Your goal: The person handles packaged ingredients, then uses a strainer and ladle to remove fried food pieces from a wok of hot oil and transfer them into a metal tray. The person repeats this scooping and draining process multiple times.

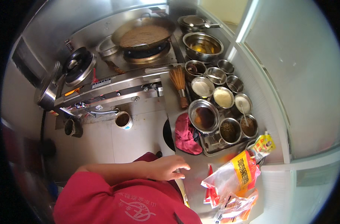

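Observation:
My left hand (168,168) reaches across my body at the edge of the steel counter (186,159). Nothing shows in it, and a gap parts the thumb from the forefinger. My right hand is out of view. Just beyond the left hand lies a crumpled red cloth (185,134). To the right are clear plastic food pouches (224,179) with red and yellow printing, another clear wrapper (238,208) and a yellow spouted pouch (263,145). A metal bowl of dark liquid (205,116) stands beyond the cloth.
A large wok of brown food (144,36) sits on the gas stove. Several steel cups of seasonings (223,97) crowd a tray near a bamboo wok brush (178,81) and a basin of yellow oil (203,46). Black pans (77,65) stand at left; a bucket (124,120) is on the floor.

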{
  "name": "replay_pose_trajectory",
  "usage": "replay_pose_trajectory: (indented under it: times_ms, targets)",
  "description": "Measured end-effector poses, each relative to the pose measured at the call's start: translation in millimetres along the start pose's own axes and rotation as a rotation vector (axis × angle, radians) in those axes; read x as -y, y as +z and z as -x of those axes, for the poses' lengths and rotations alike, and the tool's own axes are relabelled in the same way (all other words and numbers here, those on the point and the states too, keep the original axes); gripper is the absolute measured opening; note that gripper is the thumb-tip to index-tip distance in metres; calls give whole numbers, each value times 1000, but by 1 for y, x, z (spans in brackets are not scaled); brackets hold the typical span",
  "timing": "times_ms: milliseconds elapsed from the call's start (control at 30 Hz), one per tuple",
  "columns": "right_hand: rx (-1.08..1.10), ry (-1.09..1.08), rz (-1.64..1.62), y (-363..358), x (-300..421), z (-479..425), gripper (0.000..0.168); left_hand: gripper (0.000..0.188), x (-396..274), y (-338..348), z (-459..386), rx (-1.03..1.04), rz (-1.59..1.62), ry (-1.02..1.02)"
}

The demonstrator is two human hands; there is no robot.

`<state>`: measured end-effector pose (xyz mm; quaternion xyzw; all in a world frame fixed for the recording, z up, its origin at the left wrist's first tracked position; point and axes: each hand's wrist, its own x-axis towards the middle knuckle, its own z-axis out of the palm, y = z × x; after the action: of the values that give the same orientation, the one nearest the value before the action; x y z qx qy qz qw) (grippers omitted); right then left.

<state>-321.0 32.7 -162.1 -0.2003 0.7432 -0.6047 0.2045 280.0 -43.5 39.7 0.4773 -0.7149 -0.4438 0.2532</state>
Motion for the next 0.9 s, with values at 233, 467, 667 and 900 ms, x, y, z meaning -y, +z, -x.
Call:
replay_pose_trajectory:
  times_ms: [233, 467, 667, 900]
  targets:
    - [264, -223, 130, 148, 99, 69, 32, 36, 61, -17, 49, -69, 103, -22]
    - [626, -351, 209, 367, 205, 256, 27, 37, 137, -130, 133, -164, -29, -319]
    - [961, -411, 185, 545, 279, 378, 25, 28, 217, -206, 229, -562, 96, -663]
    - [1198, -559, 95, 684, 363, 465, 30, 32, 274, -233, 291, -652, 200, -869]
